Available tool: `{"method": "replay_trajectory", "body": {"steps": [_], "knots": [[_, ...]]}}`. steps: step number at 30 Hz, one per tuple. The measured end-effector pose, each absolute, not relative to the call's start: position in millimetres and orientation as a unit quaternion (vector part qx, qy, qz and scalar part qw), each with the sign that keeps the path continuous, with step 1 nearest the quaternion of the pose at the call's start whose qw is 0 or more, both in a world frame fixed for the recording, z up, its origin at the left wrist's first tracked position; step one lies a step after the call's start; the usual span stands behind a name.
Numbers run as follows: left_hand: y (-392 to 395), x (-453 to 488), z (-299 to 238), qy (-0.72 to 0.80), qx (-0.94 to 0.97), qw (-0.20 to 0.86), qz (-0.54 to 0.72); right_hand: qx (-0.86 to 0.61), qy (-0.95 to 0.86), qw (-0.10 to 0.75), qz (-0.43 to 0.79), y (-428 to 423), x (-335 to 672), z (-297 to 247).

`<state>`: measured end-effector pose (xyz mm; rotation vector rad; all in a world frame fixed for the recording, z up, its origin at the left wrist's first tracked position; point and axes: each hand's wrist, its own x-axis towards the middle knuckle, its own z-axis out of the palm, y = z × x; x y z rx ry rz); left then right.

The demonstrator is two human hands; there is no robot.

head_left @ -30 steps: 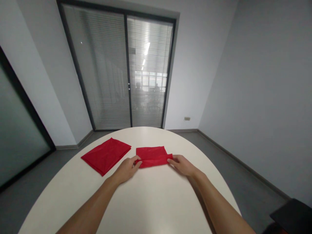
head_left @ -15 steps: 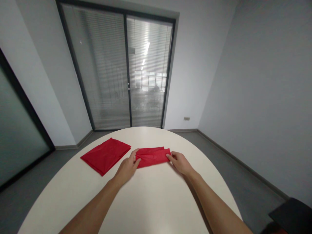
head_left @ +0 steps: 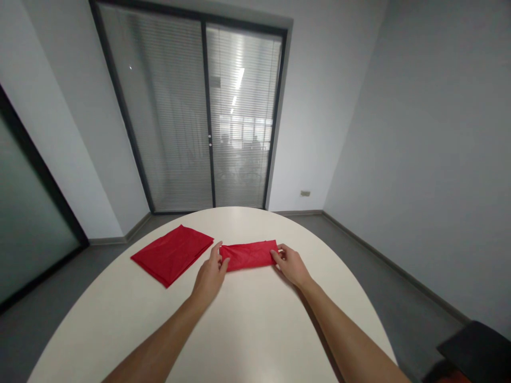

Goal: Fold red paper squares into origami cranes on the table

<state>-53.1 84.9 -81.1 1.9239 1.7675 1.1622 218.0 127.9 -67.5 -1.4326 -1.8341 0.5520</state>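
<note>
A folded red cloth (head_left: 249, 256), now a narrow strip, lies across the middle of the round table in front of me. My left hand (head_left: 211, 267) grips its left end, thumb on top and fingers at the far edge. At the opposite end, my right hand (head_left: 291, 263) pinches the right edge between thumb and fingers. A second red cloth (head_left: 173, 254), folded flat into a larger four-sided shape, rests to the left of my left hand, apart from it.
The round white table (head_left: 247, 330) has its curved edge on the far side and both flanks. A dark seat-like object (head_left: 477, 346) stands at the lower right. Beyond the table are a glazed door with blinds (head_left: 175, 122) and a wall outlet (head_left: 305, 193).
The far layer of the strip, which stuck out behind the front layer, now lines up with it, so the strip looks narrower and neater. Both hands stay at its ends.
</note>
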Motion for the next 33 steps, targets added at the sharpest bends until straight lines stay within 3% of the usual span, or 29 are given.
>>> {"method": "replay_trajectory", "body": {"steps": [11,20,27,33], "knots": [[79,-47,-67,0.676,0.683,0.005,0.276,-0.582,-0.727,0.334,0.145,127,215,-69],[72,-38,-65,0.626,0.714,-0.099,0.296,-0.602,-0.744,0.277,0.083,127,211,-68],[69,-28,-79,0.534,0.807,0.034,0.248,-0.602,-0.762,0.237,0.027,123,206,-64],[71,-30,-80,0.573,0.784,0.030,0.236,-0.581,-0.776,0.240,0.041,114,198,-60]]}}
